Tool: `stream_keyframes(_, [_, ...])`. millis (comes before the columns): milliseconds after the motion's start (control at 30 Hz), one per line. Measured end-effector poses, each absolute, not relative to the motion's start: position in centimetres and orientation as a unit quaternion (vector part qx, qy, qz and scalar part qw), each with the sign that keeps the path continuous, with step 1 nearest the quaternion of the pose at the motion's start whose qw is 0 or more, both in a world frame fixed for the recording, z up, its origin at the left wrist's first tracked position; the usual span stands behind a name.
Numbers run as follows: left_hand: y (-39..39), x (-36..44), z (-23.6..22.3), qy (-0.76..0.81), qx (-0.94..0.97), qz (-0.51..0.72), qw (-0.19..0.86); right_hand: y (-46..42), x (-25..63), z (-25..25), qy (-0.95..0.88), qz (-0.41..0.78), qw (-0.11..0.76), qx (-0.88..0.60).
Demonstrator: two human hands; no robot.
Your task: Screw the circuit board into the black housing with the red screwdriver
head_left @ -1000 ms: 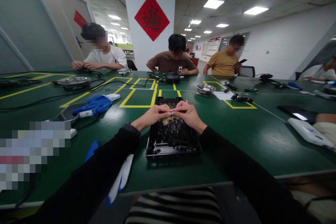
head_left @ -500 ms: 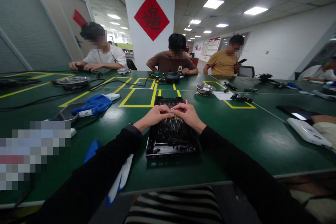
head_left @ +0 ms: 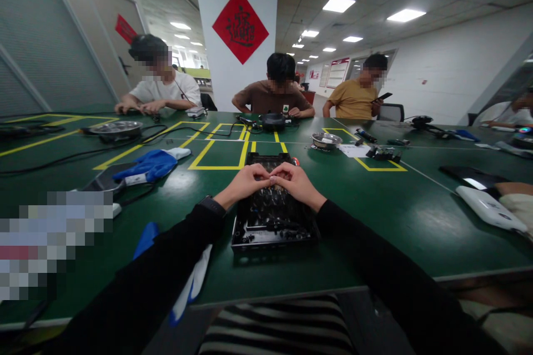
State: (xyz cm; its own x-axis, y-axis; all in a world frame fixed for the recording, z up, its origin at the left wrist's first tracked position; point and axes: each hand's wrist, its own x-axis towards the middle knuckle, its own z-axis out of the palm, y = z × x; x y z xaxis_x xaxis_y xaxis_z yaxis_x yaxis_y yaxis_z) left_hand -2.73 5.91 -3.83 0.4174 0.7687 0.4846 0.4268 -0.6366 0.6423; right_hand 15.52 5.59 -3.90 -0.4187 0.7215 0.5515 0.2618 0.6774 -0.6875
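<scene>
A black rectangular plastic housing (head_left: 275,227) lies on the green table in front of me, its inner side facing up, with ribs and small fittings along the near edge. Over its far half, my left hand (head_left: 252,180) and my right hand (head_left: 293,182) meet at the fingertips. Both are closed in a pinch. Whatever lies between the fingers is too small or hidden to make out. Small brass-coloured bits show just under the fingertips. Part of a red round thing (head_left: 296,161) peeks out beyond my right hand.
Blue-and-white gloves (head_left: 152,165) lie to the left, with another glove (head_left: 195,280) under my left forearm. Metal bowls (head_left: 326,141) and black parts (head_left: 381,153) stand farther back. A white device (head_left: 489,209) is at right. Several people sit around the table (head_left: 375,233).
My hands stay over the housing, with only a slight shift of the fingers. The person at far left has moved their hands a little.
</scene>
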Motion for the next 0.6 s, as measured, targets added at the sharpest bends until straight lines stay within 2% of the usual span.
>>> stream_keyframes(133, [6.7, -3.5, -3.8, 0.411, 0.787, 0.407, 0.218, 5.5, 15.7, -3.8, -0.8, 0.238, 0.443, -0.328])
stream_keyframes(267, [8.0, -5.3, -4.6, 0.606, 0.655, 0.433, 0.124, 5.3, 16.0, -3.5, -0.784, 0.241, 0.449, -0.354])
stream_keyframes(367, [8.5, -6.6, -5.4, 0.694, 0.623, 0.349, 0.086, 4.6, 16.1, -3.1, -0.768, 0.281, 0.444, -0.366])
stream_keyframes(600, [8.3, -6.7, -5.7, 0.698, 0.667, 0.239, 0.11, -0.6, 15.5, -1.9, -0.747, 0.399, 0.403, -0.347])
